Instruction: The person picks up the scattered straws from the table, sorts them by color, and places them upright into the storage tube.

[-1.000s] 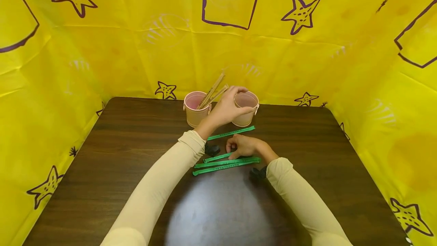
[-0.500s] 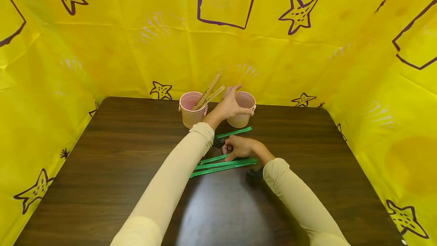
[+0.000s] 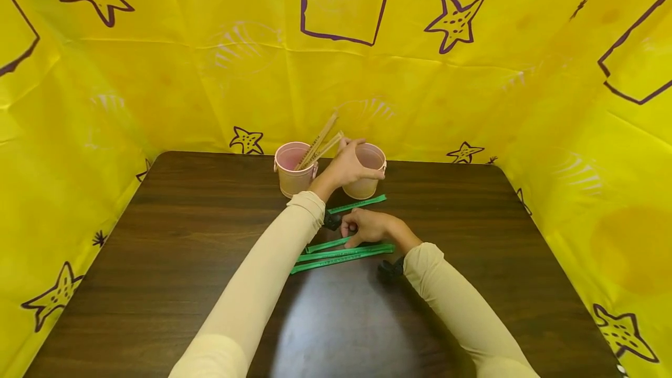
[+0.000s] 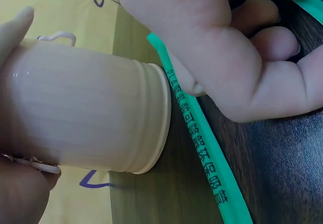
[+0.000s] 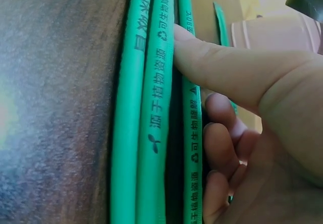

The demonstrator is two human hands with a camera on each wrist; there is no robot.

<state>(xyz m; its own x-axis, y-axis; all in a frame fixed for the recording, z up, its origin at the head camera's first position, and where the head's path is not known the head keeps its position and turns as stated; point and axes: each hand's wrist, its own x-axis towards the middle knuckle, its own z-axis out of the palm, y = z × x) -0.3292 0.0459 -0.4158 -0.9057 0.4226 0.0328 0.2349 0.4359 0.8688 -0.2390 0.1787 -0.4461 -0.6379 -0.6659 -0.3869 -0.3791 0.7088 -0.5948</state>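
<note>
My left hand (image 3: 352,165) grips the right-hand pink bucket (image 3: 361,189), thumb and fingers spread around its sides. In the left wrist view the bucket (image 4: 96,108) appears sideways, with a handle loop on its side. My right hand (image 3: 370,225) is low over the table, pinching a green wrapped straw (image 5: 194,133) between thumb and curled fingers. Two or more green straws (image 5: 154,108) lie alongside it, nearer my body. Another green straw (image 3: 367,203) rests apart, between my right hand and the bucket.
A second pink bucket (image 3: 295,181) stands to the left, holding brown-wrapped straws (image 3: 319,142) that lean right, near my left hand. Behind both buckets hangs a yellow patterned cloth (image 3: 252,92), which also lines the sides of the dark wooden table (image 3: 210,209).
The right-hand bucket has shifted slightly left with my left hand, closer to the other bucket. My right hand stays at the green straws. The head view has turned a little.
</note>
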